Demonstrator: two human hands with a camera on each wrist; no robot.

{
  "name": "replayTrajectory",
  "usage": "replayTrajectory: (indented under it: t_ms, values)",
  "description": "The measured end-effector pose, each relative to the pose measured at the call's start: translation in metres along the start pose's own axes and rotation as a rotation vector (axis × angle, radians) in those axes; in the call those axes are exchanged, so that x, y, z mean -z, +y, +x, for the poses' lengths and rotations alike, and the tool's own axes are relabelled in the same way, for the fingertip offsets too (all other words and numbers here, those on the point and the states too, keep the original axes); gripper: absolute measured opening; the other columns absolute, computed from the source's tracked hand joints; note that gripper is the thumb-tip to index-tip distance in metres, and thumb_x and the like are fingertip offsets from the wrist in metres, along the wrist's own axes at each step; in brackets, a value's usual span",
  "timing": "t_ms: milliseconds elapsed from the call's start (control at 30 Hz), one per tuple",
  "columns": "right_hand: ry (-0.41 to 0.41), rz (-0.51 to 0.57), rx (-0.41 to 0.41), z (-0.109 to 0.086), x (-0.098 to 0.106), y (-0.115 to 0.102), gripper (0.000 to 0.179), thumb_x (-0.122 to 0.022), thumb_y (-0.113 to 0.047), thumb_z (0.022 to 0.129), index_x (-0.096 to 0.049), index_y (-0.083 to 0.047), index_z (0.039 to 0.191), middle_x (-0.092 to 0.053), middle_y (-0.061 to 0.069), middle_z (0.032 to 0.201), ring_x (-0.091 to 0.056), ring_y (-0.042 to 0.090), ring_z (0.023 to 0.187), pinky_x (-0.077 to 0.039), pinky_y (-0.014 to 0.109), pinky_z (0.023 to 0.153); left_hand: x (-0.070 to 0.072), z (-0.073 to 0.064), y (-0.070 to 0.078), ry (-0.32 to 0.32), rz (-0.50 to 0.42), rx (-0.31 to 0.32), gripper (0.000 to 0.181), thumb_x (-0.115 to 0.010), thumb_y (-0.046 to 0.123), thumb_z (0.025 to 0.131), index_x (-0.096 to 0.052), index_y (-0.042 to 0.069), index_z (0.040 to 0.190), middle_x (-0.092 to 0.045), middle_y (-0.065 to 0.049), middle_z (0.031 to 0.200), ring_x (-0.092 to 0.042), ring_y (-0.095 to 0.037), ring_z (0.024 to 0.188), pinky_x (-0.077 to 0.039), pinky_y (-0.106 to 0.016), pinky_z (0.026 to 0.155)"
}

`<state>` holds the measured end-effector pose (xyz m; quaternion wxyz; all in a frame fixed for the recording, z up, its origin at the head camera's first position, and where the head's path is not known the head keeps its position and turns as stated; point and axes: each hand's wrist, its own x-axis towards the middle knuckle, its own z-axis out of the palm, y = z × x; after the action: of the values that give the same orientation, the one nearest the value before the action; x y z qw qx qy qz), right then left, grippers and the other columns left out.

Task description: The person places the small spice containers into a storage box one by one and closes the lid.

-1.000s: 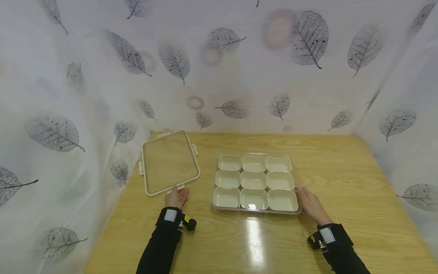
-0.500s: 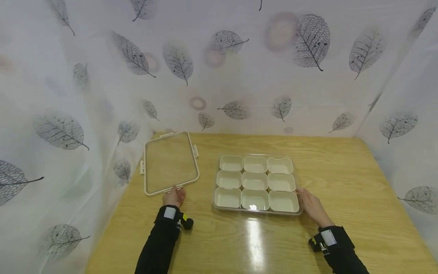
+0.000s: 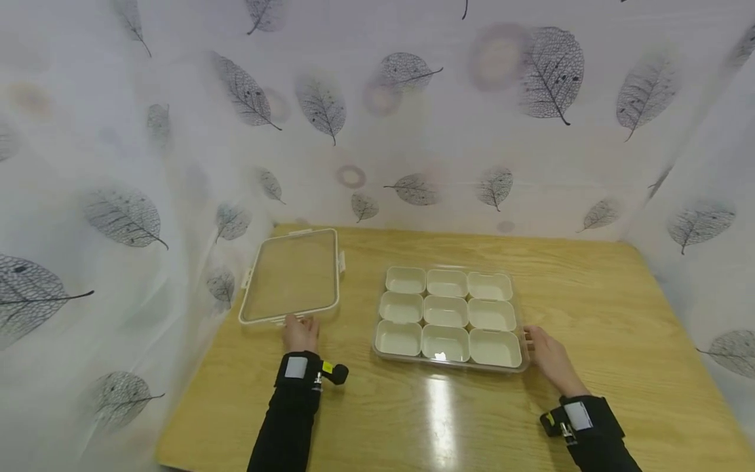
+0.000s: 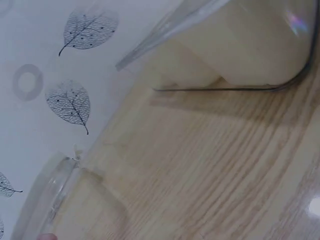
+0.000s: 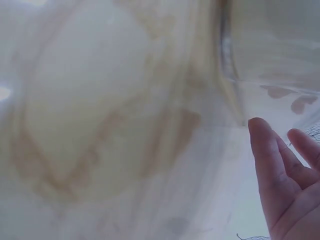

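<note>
A see-through lid with a cream rim and side clips lies at the table's left. At its near edge my left hand grips the rim, and that side stands a little raised. The left wrist view catches the lid's edge with one fingertip below it. Centre right, a clear box holds several cream cups in rows, all without visible contents. Beside the box's right wall is my right hand, fingers extended; in the right wrist view its fingertips point towards the clear wall.
Under everything is a light wooden table. A pale leaf-patterned curtain hangs behind it and at both sides, close to the lid's left edge. Light glares off the table in front of the box.
The lid's near edge has tilted and risen slightly under my left hand. My right fingers have come slightly away from the box's right wall. The head view has shifted a little.
</note>
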<state>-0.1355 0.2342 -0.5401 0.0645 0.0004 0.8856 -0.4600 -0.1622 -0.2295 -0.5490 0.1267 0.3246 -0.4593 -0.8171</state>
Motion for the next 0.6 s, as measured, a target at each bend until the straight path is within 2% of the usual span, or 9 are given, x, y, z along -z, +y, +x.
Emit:
replayTrajectory:
  t_ms: [33, 67, 100, 167, 233, 300, 367, 500, 600]
  values:
    - [0.007, 0.012, 0.015, -0.001, 0.001, -0.001, 0.054, -0.015, -0.031, 0.098, -0.038, 0.012, 0.122, -0.046, 0.035, 0.111, -0.050, 0.045, 0.096, -0.051, 0.038, 0.066, -0.006, -0.012, 0.008, 0.034, -0.130, 0.012, 0.028, -0.038, 0.014, 0.093, -0.046, -0.003, 0.114, -0.046, -0.019, 0.110, -0.046, -0.024, 0.101, -0.041, -0.029, 0.086]
    - [0.011, 0.021, 0.026, -0.001, 0.003, -0.003, 0.054, -0.015, -0.031, 0.098, -0.038, 0.012, 0.122, -0.046, 0.035, 0.111, -0.050, 0.045, 0.096, -0.052, 0.037, 0.064, -0.011, -0.022, 0.015, 0.048, -0.173, 0.001, 0.023, -0.041, 0.012, 0.092, -0.046, -0.003, 0.108, -0.047, -0.016, 0.106, -0.046, -0.022, 0.098, -0.041, -0.028, 0.085]
    - [0.015, 0.030, 0.033, -0.002, 0.004, -0.004, 0.056, -0.015, -0.032, 0.098, -0.037, 0.013, 0.122, -0.046, 0.035, 0.111, -0.050, 0.045, 0.096, -0.052, 0.036, 0.062, -0.014, -0.028, 0.020, 0.091, -0.345, 0.025, 0.018, -0.042, 0.010, 0.091, -0.047, -0.002, 0.103, -0.046, -0.013, 0.101, -0.046, -0.019, 0.092, -0.042, -0.027, 0.081]
    - [0.029, 0.046, 0.051, -0.002, 0.007, -0.009, 0.057, -0.014, -0.033, 0.098, -0.037, 0.013, 0.122, -0.046, 0.035, 0.111, -0.050, 0.045, 0.095, -0.053, 0.034, 0.060, -0.016, -0.032, 0.024, 0.126, -0.423, -0.016, 0.011, -0.052, 0.003, 0.086, -0.042, -0.001, 0.084, -0.046, -0.006, 0.081, -0.046, -0.016, 0.072, -0.044, -0.026, 0.067]
    - [0.044, 0.051, 0.066, -0.004, 0.009, -0.015, 0.059, -0.013, -0.034, 0.098, -0.037, 0.013, 0.123, -0.045, 0.035, 0.111, -0.050, 0.046, 0.095, -0.053, 0.035, 0.060, -0.017, -0.032, 0.025, 0.165, -0.490, -0.068, 0.018, -0.058, -0.002, 0.080, -0.040, -0.003, 0.079, -0.048, -0.006, 0.077, -0.048, -0.015, 0.065, -0.044, -0.025, 0.061]
    - [0.059, 0.052, 0.085, -0.005, 0.011, -0.019, 0.060, -0.012, -0.035, 0.097, -0.037, 0.013, 0.122, -0.045, 0.035, 0.111, -0.049, 0.047, 0.095, -0.054, 0.036, 0.059, -0.016, -0.031, 0.026, 0.189, -0.532, -0.100, 0.022, -0.060, -0.005, 0.078, -0.039, -0.002, 0.078, -0.046, -0.005, 0.073, -0.046, -0.015, 0.058, -0.042, -0.023, 0.054]
    - [0.072, 0.052, 0.114, -0.007, 0.013, -0.022, 0.059, -0.013, -0.034, 0.098, -0.038, 0.013, 0.122, -0.046, 0.034, 0.111, -0.050, 0.045, 0.093, -0.054, 0.036, 0.058, -0.014, -0.031, 0.027, 0.179, -0.524, -0.121, 0.018, -0.058, -0.005, 0.079, -0.041, -0.002, 0.081, -0.044, -0.005, 0.074, -0.045, -0.015, 0.061, -0.041, -0.023, 0.057]
    - [0.102, 0.063, 0.165, -0.005, 0.013, -0.019, 0.056, -0.017, -0.034, 0.098, -0.042, 0.011, 0.121, -0.049, 0.027, 0.108, -0.054, 0.030, 0.088, -0.052, 0.039, 0.051, -0.014, -0.035, 0.031, 0.150, -0.476, -0.131, 0.017, -0.055, -0.002, 0.083, -0.039, 0.003, 0.088, -0.042, -0.006, 0.088, -0.047, -0.017, 0.078, -0.043, -0.024, 0.067]
    - [0.109, 0.087, 0.193, -0.006, 0.012, -0.023, 0.052, -0.019, -0.032, 0.098, -0.044, 0.009, 0.120, -0.051, 0.024, 0.106, -0.055, 0.025, 0.086, -0.052, 0.038, 0.050, -0.016, -0.039, 0.037, 0.140, -0.450, -0.190, 0.018, -0.054, -0.001, 0.084, -0.037, 0.004, 0.088, -0.044, -0.008, 0.092, -0.049, -0.019, 0.084, -0.046, -0.026, 0.072]
